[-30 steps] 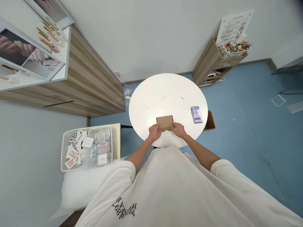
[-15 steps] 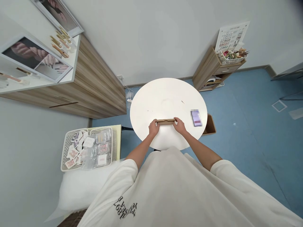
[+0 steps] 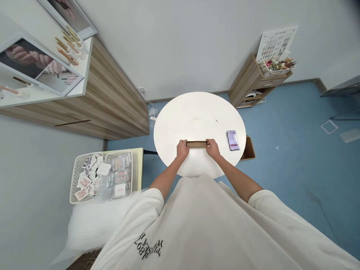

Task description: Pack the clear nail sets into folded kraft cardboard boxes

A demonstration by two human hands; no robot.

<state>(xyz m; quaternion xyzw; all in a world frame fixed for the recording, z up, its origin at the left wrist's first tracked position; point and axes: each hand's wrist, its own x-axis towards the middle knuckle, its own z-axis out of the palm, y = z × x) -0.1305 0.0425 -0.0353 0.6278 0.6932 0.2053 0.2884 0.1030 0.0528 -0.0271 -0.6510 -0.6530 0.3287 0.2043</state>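
Observation:
A small brown cardboard box is held between my two hands over the near half of the round white table. My left hand grips its left end, fingers curled over the top corner. At the right end, my right hand is closed on the box in the same way. A dark line runs along the box's upper edge; whether the lid is raised I cannot tell. To the right of my right hand lies a phone-like purple item, blurred out by pixels.
A brown bin stands under the table's right edge. On the left, white baskets hold cards and clear cases. A wooden cabinet rises behind them. Against the wall, a small wooden cabinet carries a flower basket.
The box has tipped slightly, and the notch seen on its upper edge no longer shows. Both hands keep their hold at the two ends. The view has shifted a little.

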